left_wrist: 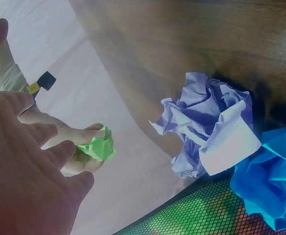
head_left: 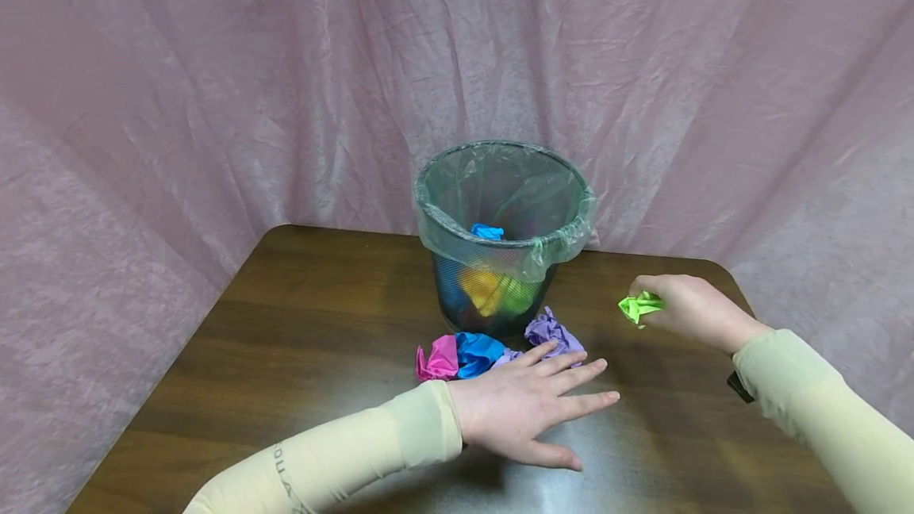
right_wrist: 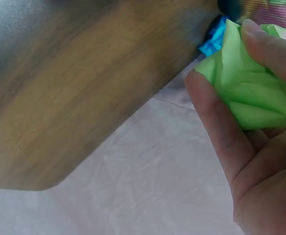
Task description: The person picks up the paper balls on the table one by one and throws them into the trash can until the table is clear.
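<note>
My right hand [head_left: 689, 312] holds a crumpled lime-green paper ball [head_left: 639, 306] above the right part of the table; in the right wrist view the thumb and fingers grip the green paper [right_wrist: 250, 88]. My left hand [head_left: 524, 407] is spread with straight fingers and holds nothing. Just beyond it lie crumpled papers: a pink one [head_left: 438, 359], a blue one [head_left: 477, 353] and purple paper [head_left: 551, 331]. The left hand partly hides the purple paper in the head view. From the left wrist, the purple paper [left_wrist: 211, 117] sits beside the blue one [left_wrist: 270, 181], apart from the fingers.
A dark mesh wastebasket [head_left: 446, 284] with a translucent green liner [head_left: 471, 248] folded over its rim stands at the table's back. Blue, yellow and green papers show inside it. The brown wooden table [head_left: 286, 355] ends at pinkish curtains [head_left: 343, 86] behind and at the sides.
</note>
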Action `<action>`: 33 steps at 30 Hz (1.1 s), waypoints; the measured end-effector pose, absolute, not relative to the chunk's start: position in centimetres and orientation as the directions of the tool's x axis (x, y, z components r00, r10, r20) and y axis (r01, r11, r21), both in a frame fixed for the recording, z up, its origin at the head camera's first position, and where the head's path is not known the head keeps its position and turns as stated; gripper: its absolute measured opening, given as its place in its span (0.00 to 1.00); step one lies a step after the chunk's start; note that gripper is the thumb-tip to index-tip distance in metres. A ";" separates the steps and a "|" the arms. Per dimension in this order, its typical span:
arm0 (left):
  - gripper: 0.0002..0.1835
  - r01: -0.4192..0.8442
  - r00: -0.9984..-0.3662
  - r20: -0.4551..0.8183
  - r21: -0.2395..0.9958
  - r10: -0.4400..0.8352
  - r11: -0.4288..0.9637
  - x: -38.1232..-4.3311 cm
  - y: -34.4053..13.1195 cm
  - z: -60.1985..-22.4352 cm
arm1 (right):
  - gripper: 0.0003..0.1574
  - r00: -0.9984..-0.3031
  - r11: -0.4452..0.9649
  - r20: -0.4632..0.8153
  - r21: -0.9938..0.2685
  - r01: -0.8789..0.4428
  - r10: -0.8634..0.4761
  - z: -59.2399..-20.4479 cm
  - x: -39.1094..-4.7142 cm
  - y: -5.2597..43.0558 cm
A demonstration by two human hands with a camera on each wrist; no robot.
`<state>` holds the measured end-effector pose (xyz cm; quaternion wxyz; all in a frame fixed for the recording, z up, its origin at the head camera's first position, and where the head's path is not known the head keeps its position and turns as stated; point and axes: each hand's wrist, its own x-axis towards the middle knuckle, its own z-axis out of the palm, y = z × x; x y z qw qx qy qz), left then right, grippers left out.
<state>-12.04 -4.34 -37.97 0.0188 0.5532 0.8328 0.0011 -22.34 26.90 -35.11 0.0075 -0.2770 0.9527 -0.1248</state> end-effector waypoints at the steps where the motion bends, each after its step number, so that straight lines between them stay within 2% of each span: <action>1: 0.45 0.921 -0.387 -0.030 0.027 0.921 0.388 -12.0 -4.4 -37.9 | 0.20 -0.844 0.814 0.061 -0.236 -0.531 -0.533 -35.0 -22.3 26.8; 12: 0.45 0.929 -0.368 0.002 -0.027 0.930 0.368 -11.8 -5.5 -36.1 | 0.19 -0.838 0.822 0.153 -0.165 -0.545 -0.524 -30.2 -21.5 26.1; 19: 0.45 0.940 -0.327 0.056 -0.080 0.943 0.330 -11.6 -6.5 -33.9 | 0.29 -0.793 0.798 0.250 -0.105 -0.593 -0.556 -26.3 -21.4 25.5; 25: 0.45 0.943 -0.293 0.139 -0.121 0.946 0.310 -11.8 -7.5 -31.1 | 0.25 -0.752 0.772 0.311 -0.084 -0.631 -0.581 -24.5 -21.4 24.5; 28: 0.45 0.938 -0.297 0.175 -0.133 0.939 0.321 -12.2 -8.4 -29.3 | 0.25 -0.725 0.756 0.358 -0.073 -0.650 -0.589 -23.8 -21.5 23.9; 33: 0.44 0.916 -0.353 0.214 -0.121 0.911 0.383 -13.6 -10.7 -26.6 | 0.25 -0.699 0.736 0.390 -0.074 -0.673 -0.600 -22.5 -21.6 22.9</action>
